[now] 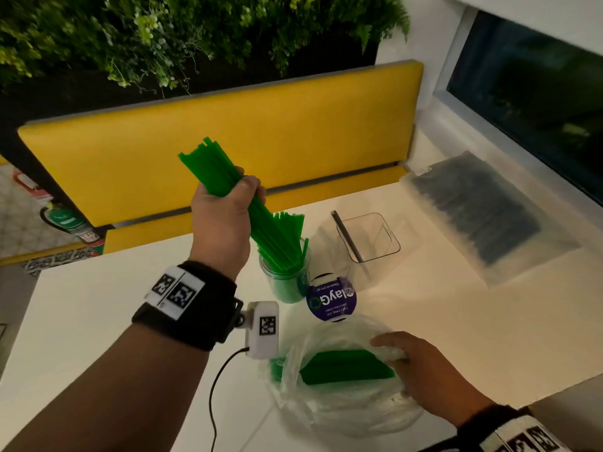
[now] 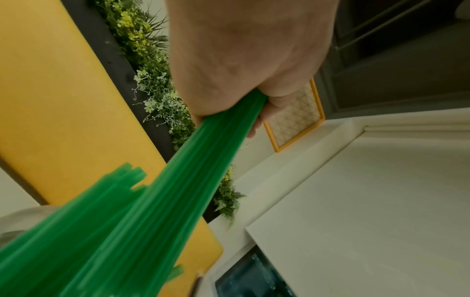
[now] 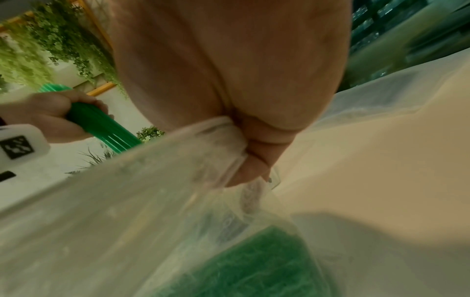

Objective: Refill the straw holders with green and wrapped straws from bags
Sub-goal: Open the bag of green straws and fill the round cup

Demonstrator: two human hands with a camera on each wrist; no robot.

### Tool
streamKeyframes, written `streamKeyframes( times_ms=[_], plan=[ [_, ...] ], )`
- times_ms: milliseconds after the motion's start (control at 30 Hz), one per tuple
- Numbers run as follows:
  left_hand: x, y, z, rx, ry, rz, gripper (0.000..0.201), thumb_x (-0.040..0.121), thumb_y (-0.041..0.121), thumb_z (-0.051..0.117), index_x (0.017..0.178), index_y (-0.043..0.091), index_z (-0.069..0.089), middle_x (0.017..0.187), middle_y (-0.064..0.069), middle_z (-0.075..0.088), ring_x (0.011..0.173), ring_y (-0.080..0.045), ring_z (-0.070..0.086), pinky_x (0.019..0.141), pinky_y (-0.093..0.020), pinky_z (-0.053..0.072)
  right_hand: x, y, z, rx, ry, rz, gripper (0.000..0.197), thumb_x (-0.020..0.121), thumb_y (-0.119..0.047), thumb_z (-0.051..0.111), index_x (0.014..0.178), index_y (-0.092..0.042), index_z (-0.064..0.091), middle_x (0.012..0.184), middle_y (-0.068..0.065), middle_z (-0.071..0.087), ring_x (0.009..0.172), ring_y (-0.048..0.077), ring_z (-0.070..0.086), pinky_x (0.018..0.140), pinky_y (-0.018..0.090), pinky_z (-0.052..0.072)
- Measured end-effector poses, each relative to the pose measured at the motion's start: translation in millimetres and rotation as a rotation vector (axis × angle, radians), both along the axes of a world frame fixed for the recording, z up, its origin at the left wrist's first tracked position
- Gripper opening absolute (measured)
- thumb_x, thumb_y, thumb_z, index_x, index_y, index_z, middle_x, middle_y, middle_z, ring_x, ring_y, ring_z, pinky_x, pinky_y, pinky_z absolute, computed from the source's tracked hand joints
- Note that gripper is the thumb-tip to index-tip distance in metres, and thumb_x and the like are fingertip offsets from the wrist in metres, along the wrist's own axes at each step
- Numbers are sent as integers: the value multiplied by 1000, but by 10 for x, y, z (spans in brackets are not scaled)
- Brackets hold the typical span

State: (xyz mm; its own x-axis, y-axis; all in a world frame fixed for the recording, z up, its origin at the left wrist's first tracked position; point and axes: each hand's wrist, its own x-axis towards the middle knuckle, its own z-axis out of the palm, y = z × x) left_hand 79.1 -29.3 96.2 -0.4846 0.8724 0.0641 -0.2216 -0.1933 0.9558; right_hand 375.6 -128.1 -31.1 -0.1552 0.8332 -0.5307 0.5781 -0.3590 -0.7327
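My left hand [image 1: 228, 197] grips a bundle of green straws [image 1: 228, 181] tilted over a clear round holder [image 1: 284, 282]; their lower ends reach into its mouth, where more green straws stand. In the left wrist view the bundle [image 2: 157, 211] runs out of my fist [image 2: 254, 104]. My right hand [image 1: 401, 357] grips the rim of a clear plastic bag [image 1: 342, 406] lying on the white table [image 1: 98, 321], with green straws [image 1: 346, 367] inside. The right wrist view shows my fingers [image 3: 254, 160] curled round the bunched bag edge [image 3: 221, 136]. A square clear holder [image 1: 368, 236] holds one dark straw.
A large clear bag of dark wrapped straws [image 1: 483, 210] lies at the right by the window sill. A round purple label [image 1: 331, 300] sits between jar and bag. A yellow bench back [image 1: 228, 132] and plant wall stand beyond the table.
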Motion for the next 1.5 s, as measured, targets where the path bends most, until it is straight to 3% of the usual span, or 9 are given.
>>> streamKeyframes(
  times_ms=[367, 500, 633, 733, 900, 1067, 1200, 1333, 1500],
  plan=[
    [127, 88, -480, -201, 338, 30, 13, 89, 22, 74, 92, 13, 65, 81, -4, 69, 69, -16, 67, 65, -30, 59, 15, 6, 23, -13, -26, 10, 50, 91, 4, 45, 94, -40, 70, 102, -16, 64, 49, 19, 56, 48, 30, 51],
    [39, 69, -723, -401, 699, -137, 44, 67, 47, 80, 103, 32, 59, 105, -2, 66, 98, -28, 64, 82, -52, 58, 21, 16, 23, 14, -25, 11, 52, 90, 4, 45, 93, -42, 69, 97, -8, 69, 47, 18, 54, 47, 32, 49],
    [-117, 57, -590, -399, 867, -175, 98, 68, 37, 90, 146, 37, 30, 143, 1, 38, 135, -23, 39, 106, -45, 45, -8, 47, 40, 58, -36, 13, 51, 90, 4, 47, 92, -42, 67, 105, -13, 62, 43, 9, 51, 43, 24, 46],
    [-104, 58, -409, -248, 935, -174, 114, 70, 44, 87, 155, 38, 11, 157, 0, 25, 144, -20, 27, 110, -42, 34, -33, 87, 34, 81, -52, 40, 47, 92, 2, 52, 93, -42, 66, 110, -10, 61, 53, 6, 55, 46, 15, 43],
    [53, 156, -576, -407, 1485, -291, 85, 87, 72, 49, 155, 29, 22, 165, -4, 23, 151, -27, 19, 118, -56, 25, -63, 111, -7, 55, -59, 55, 45, 92, 0, 51, 94, -42, 67, 108, -9, 62, 54, 14, 58, 44, 22, 45],
    [-15, 167, -622, -279, 1474, -137, 73, 86, 69, 48, 145, 29, 42, 156, -5, 37, 143, -31, 33, 113, -55, 33, -42, 125, -27, 54, -48, 56, 48, 91, 4, 50, 92, -41, 68, 111, -9, 61, 47, 6, 54, 42, 19, 41],
    [101, 213, -712, -392, 1749, -336, 64, 89, 70, 43, 144, 37, 43, 156, -1, 38, 146, -33, 29, 112, -59, 28, -47, 121, -49, 53, -48, 81, 48, 90, 6, 50, 94, -38, 68, 112, -10, 60, 47, 6, 54, 43, 19, 40],
    [6, 351, -702, -290, 1529, -211, 31, 95, 38, 56, 121, 21, 61, 122, -3, 61, 115, -30, 54, 79, -44, 55, -41, 132, -69, 50, -62, 107, 47, 90, 3, 51, 93, -41, 69, 109, -13, 61, 54, 14, 60, 41, 22, 40],
    [-67, 404, -738, -342, 1581, -223, 51, 96, 37, 50, 145, 41, 40, 141, -4, 48, 128, -32, 44, 85, -50, 56, -36, 134, -60, 46, -75, 127, 42, 92, -3, 53, 95, -42, 68, 112, -16, 60, 75, 20, 67, 44, 21, 45]
  ],
)
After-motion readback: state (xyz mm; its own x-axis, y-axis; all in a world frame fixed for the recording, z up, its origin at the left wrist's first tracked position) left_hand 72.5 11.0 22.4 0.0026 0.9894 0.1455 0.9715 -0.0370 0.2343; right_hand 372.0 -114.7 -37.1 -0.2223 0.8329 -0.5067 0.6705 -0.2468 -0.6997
